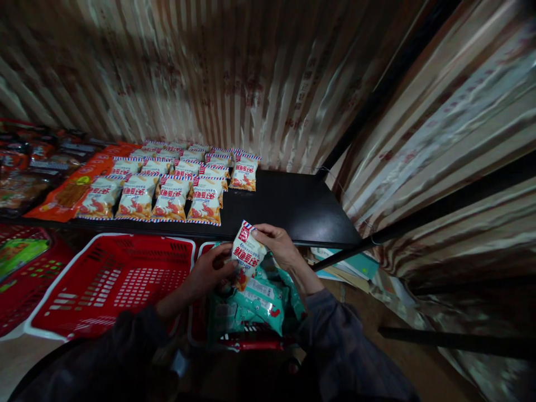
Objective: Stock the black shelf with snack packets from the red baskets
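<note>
Between my two hands a white snack bag [247, 254] with red lettering and a striped top edge is held up in front of the shelf edge. My left hand [211, 268] grips its left side, fingers bent around the edge. With thumb and fingers, my right hand [278, 243] pinches its upper right. Matching snack bags [171, 195] stand in rows on the black shelf [288, 206], one at the right end of the back row [245, 170]. Below my hands, teal packets [262, 304] fill a red basket [255, 345].
An empty-looking red basket [138, 279] with a white rim sits to the left. Orange packets [73, 187] and dark food packs [33, 167] lie farther left on the shelf. Black posts [360, 128] and wrinkled printed sheeting [452, 139] bound the right side.
</note>
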Action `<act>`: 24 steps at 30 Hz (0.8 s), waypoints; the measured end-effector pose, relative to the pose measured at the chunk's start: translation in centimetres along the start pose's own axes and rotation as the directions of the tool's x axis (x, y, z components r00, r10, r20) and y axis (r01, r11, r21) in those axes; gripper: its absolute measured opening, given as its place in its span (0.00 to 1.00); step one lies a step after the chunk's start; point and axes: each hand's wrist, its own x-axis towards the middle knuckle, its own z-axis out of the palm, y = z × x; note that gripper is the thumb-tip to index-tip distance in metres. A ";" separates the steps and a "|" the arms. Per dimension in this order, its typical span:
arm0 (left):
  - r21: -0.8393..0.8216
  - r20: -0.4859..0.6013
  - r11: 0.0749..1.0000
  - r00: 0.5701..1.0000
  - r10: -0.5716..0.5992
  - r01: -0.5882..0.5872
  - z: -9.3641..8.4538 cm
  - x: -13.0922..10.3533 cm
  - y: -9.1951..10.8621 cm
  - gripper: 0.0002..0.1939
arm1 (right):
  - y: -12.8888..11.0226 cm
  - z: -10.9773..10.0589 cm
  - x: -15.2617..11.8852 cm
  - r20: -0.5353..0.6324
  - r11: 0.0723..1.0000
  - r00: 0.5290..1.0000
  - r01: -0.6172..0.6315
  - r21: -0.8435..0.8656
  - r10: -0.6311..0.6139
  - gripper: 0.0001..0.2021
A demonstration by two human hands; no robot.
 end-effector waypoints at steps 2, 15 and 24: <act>-0.034 0.008 0.999 1.000 0.005 -0.005 0.0 0.1 -0.3 0.24 | 0.0 0.1 0.1 -0.064 0.999 0.998 0.028 -0.017 -0.029 0.13; -0.014 -0.074 0.999 0.996 -0.049 0.049 -0.4 -0.2 -1.6 0.21 | 0.3 -0.1 0.5 -0.310 0.987 0.938 0.130 -0.092 -0.152 0.11; -0.083 -0.148 0.995 0.987 -0.065 0.053 -0.1 -0.6 -1.0 0.18 | -0.1 -0.8 1.0 -0.439 0.985 0.882 0.145 -0.095 -0.172 0.12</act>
